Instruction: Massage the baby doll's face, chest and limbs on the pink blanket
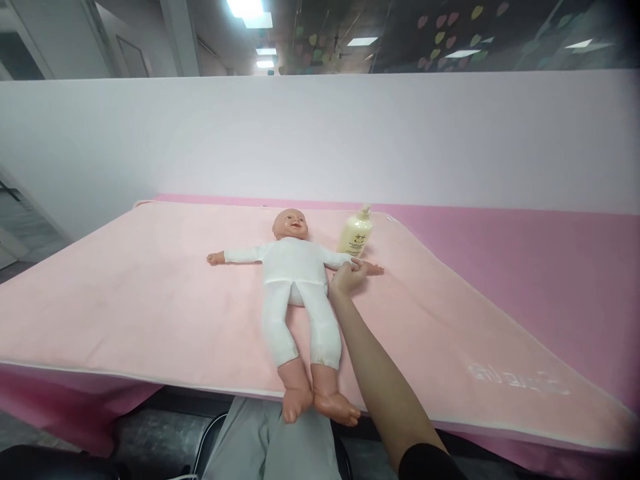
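Note:
A baby doll (pixel 294 280) in white clothes lies on its back on a pale pink blanket (pixel 150 300), head toward the wall, arms spread, bare feet over the near edge. My right hand (pixel 346 276) reaches along the doll's side and its fingers close on the wrist of the doll's arm nearest the bottle. A cream lotion bottle (pixel 356 232) with a pump stands just beyond that hand. My left hand is out of sight.
The blanket covers a darker pink table (pixel 550 267) set against a white partition wall (pixel 320 133). White lettering (pixel 517 379) marks the blanket's near right corner. My grey-trousered lap (pixel 270 440) sits below the table edge.

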### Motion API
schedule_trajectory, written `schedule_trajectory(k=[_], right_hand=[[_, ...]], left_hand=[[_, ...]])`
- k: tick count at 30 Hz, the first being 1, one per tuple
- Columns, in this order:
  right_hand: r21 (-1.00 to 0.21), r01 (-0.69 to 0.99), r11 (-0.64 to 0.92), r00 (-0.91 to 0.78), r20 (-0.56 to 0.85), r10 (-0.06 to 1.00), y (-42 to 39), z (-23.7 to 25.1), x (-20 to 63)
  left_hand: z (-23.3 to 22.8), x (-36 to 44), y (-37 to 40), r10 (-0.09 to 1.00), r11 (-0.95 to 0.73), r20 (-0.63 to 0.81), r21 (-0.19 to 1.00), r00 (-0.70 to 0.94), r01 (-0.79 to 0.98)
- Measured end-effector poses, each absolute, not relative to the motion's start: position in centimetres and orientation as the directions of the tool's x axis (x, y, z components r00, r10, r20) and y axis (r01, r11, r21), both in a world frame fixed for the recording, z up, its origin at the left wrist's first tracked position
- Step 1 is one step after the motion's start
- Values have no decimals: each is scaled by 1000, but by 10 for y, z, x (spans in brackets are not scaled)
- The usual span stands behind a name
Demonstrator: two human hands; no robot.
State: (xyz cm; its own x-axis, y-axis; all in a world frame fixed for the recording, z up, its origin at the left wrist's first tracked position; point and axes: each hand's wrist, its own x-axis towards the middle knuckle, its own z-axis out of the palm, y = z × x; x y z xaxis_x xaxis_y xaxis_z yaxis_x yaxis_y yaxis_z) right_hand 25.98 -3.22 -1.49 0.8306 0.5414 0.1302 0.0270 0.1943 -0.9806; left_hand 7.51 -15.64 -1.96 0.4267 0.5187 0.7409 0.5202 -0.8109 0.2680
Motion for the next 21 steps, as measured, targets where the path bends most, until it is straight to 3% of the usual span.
schedule_trajectory(k=[4,8,13,17,21], right_hand=[[-971,14,239,833,143,534,-31,-16,259],[-966,31,258,817,174,550,-32,-13,258],[-976,29,218,807,151,571,-34,-10,257],[-981,12,194,791,128,598,-37,-5,256],[-984,-11,175,785,100,612,-39,-1,254]], left_hand=[[-17,101,-121,628,-774,570,388,531,500],[46,116,-37,807,-585,460,540,369,606],[96,141,30,925,-373,327,677,195,635],[99,147,32,962,-270,239,751,133,603],[71,130,-18,975,-222,170,801,144,556]])
